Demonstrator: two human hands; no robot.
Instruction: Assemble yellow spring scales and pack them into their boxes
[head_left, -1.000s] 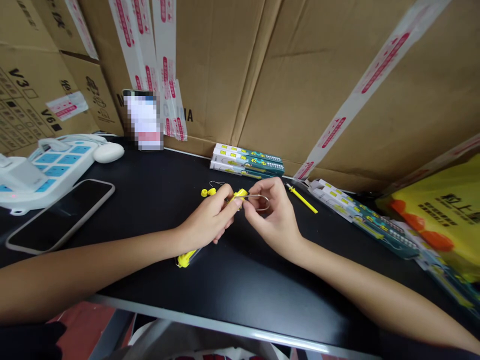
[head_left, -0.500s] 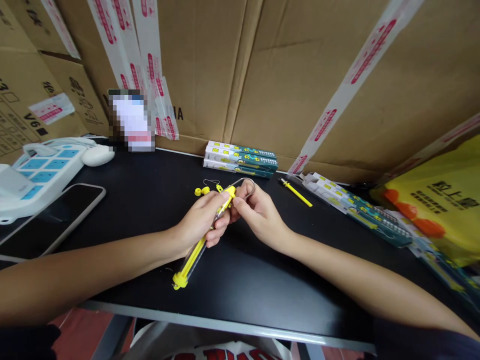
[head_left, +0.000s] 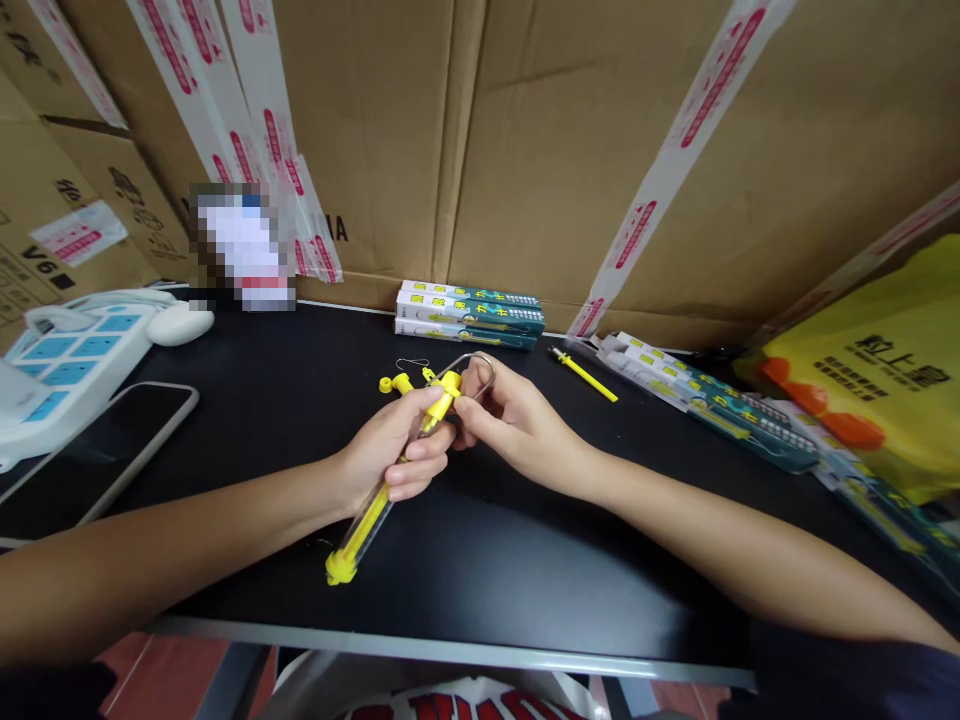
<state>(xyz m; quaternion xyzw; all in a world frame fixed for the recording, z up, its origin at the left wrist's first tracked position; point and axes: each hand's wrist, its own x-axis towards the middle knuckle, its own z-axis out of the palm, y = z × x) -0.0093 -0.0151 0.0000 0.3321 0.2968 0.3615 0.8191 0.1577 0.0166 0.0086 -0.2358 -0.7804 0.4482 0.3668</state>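
Black table (head_left: 525,570) is standing before cardboard (head_left: 570,170), left hand (head_left: 394,445) is gripping a yellow-and-clear tube (head_left: 369,525), right hand (head_left: 517,415) is pinching a bent metal hook (head_left: 474,355).

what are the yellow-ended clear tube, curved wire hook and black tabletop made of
Yellow-ended clear tube: probably smooth plastic; see-through walls, opaque solid-yellow ends.
Curved silvery wire hook: likely bare metal; thin, rounded, with a shine.
Flat black tabletop: perhaps laminate or painted board; even satin sheen, no visible grain.
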